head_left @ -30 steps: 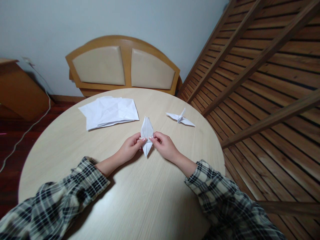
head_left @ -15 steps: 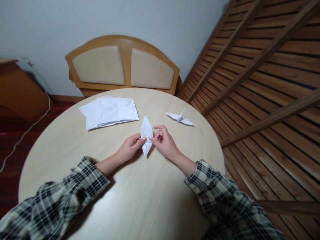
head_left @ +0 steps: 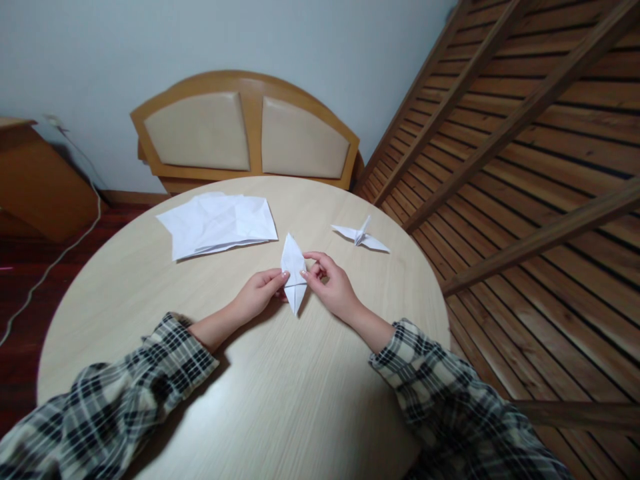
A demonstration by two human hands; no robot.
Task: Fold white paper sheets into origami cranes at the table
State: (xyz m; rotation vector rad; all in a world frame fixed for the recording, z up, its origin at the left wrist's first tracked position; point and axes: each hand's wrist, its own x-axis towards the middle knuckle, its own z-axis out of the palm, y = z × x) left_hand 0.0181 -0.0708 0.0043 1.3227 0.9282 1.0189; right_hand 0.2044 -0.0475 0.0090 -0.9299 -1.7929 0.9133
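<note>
Between my two hands is a folded white paper, a long diamond with a crosswise fold edge below its middle and one point towards me. My left hand pinches its left edge, thumb on top and fingers partly hidden beneath. At the right edge my right hand grips it between thumb and curled fingers, with the index finger against the upper right side. A finished-looking white paper crane lies beyond my right hand, wings spread.
A stack of creased white paper sheets lies at the far left of the round wooden table. Behind the table stands a padded headboard. A slatted wooden partition rises at the right; a cable runs down the left.
The folded paper has turned slightly, its near point swinging to the right. My left thumb has drawn back a little towards the left edge. The crane and sheets have stayed put.
</note>
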